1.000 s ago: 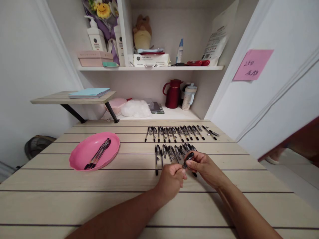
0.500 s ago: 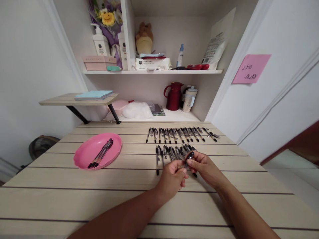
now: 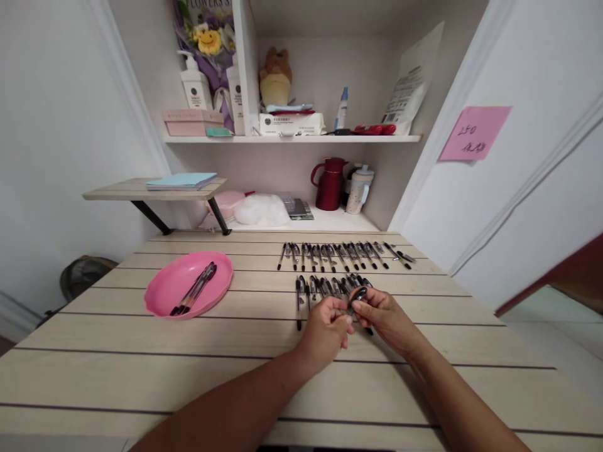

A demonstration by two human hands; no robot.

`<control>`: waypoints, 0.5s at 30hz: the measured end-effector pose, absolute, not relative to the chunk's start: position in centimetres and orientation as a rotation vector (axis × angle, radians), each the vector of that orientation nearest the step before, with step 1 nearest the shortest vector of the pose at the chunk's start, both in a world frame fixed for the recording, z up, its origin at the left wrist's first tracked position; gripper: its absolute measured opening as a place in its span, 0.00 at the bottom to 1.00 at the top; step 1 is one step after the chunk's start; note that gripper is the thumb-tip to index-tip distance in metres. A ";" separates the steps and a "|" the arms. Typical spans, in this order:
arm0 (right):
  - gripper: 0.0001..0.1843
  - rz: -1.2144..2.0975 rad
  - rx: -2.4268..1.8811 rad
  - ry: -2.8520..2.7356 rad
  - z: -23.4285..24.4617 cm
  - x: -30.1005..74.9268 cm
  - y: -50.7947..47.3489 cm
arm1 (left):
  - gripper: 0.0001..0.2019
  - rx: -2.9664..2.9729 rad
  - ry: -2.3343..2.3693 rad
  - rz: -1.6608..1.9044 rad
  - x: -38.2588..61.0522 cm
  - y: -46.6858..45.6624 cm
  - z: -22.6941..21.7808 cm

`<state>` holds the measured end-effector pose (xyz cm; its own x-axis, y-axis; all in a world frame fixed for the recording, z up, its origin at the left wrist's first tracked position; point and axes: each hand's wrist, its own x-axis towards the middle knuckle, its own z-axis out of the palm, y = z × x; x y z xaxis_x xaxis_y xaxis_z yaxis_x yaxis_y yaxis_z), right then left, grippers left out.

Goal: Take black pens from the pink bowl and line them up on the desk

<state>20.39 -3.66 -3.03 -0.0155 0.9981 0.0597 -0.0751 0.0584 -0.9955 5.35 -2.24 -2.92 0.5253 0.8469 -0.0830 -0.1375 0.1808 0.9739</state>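
Note:
My right hand (image 3: 379, 314) is closed in a pinch around a black pen cap (image 3: 359, 294). My left hand (image 3: 327, 329) is closed too, its fingertips close beside the cap; what they pinch is too small to make out. Just behind my hands lies a row of dark pen parts (image 3: 335, 287), with barrels and caps partly covered by my fingers. Farther back, a second row of pens and loose caps (image 3: 332, 256) stretches to the right. Several assembled-looking black pens (image 3: 195, 289) lie together in a pink dish (image 3: 157, 298) at the left.
Under everything is a slatted wooden tabletop (image 3: 226, 383). A small raised shelf (image 3: 113, 190) with paper (image 3: 181, 181) stands at the back left. Behind the table, a white cabinet holds a red jug (image 3: 330, 185) and a pale cup (image 3: 358, 191).
The camera view has shifted slightly. Both hands stay together in nearly the same place, with the cap still in my right hand.

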 end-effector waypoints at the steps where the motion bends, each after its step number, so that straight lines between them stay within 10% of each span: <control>1: 0.11 1.198 -1.104 -1.199 -3.0 20.5 -3.6 | 0.08 1.192 0.741 0.793 5.3 -2.2 -2.8; 15: 0.18 0.677 -1.379 -1.179 -4.8 23.7 -3.2 | 0.09 1.760 1.311 1.236 -7.9 6.6 7.8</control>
<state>23.70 -3.16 -4.75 0.3313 0.9149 0.2307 0.2623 0.1456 -0.9539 -7.86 6.56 7.77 0.0730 0.9453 0.3178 0.3728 -0.3214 0.8705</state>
